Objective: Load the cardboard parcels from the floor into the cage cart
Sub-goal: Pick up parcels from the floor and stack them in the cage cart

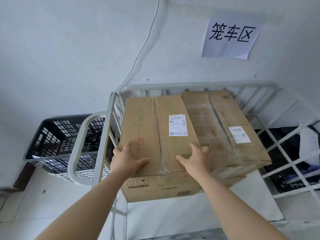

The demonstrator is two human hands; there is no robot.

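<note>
A large cardboard parcel [155, 122] with a white shipping label and clear tape lies inside the grey cage cart [110, 118], on the left side. My left hand [127, 159] rests flat on its near top edge at the left, fingers spread. On the same edge, right of the tape seam, my right hand [195, 159] presses down. A second, more worn cardboard parcel [226, 129] lies beside it on the right, touching it. Both parcels sit high in the cart, near its top rail.
A black plastic crate [57, 135] stands on the floor left of the cart, behind the cart's looped handle [76, 148]. A white wall with a paper sign [232, 35] and a hanging cable [138, 56] is right behind. Dark items show through the cart's right mesh side [284, 153].
</note>
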